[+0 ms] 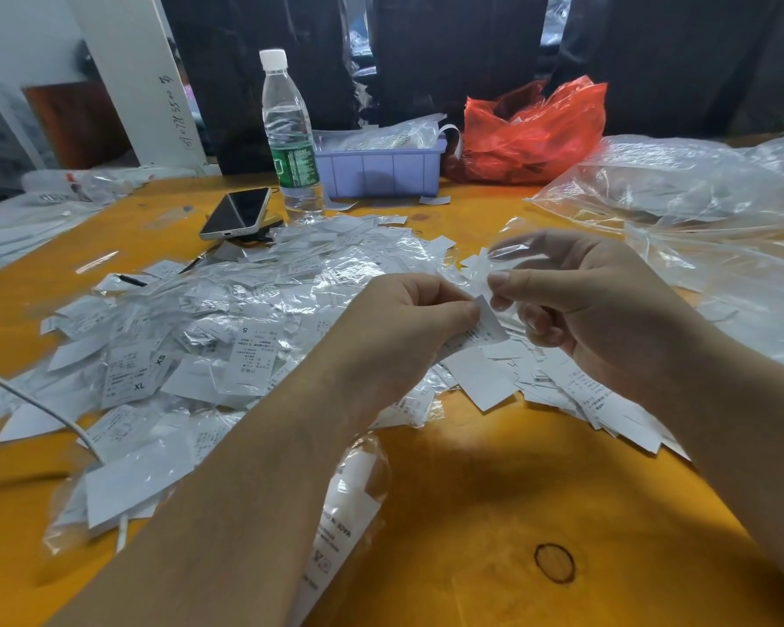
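Roughly halfway, I'd guess: the left hand [408, 319] has a pinch grip on a white label [492, 321] just right of the big pile of bagged labels [227, 319], the right hand [598, 310] pinches what looks like a small clear bag [510, 253] beside it, and plenty of loose labels [607, 400] right of that pile are left to bag.

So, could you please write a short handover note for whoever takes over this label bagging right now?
Left hand pinches a printed white label. Right hand pinches a small clear bag, held at the label's tip; label apparently not yet inside.
Done: heap of bagged labels on the orange table, left of the hands.
Left: loose labels beneath the hands, to be bagged.
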A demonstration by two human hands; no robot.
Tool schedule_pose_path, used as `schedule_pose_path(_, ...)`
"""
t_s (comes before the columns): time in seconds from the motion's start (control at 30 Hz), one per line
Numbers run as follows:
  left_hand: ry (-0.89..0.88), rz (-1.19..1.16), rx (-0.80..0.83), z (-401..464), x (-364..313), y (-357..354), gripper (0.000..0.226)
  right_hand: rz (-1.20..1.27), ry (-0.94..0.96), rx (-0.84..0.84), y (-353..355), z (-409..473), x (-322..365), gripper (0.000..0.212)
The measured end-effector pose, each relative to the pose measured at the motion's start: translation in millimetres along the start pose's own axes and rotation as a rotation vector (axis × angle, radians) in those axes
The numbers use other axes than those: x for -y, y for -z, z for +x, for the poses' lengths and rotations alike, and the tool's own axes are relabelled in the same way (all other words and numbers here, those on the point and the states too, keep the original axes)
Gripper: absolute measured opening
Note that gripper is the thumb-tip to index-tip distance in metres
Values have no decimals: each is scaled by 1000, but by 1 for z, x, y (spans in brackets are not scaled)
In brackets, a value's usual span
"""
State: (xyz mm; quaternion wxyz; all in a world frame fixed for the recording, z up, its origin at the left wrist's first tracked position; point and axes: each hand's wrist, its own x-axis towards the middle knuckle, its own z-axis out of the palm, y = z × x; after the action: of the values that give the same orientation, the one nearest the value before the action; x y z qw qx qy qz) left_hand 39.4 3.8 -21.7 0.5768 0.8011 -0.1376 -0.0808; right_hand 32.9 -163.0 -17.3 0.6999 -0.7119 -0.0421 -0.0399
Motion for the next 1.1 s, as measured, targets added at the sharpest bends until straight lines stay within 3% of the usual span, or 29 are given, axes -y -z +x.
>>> schedule_pose_path(0.3,14,-16,47,0,-1,0,17,10,9,11,-1,0,-1,28)
schedule_pose_path(0.77,-11,-140,-54,2,3,4,13,-45,-16,99,0,-1,-1,33)
schedule_pose_path(1.1,-35,-81,-98,3,6,3,19,-75,12,133,-3,-3,-3,51)
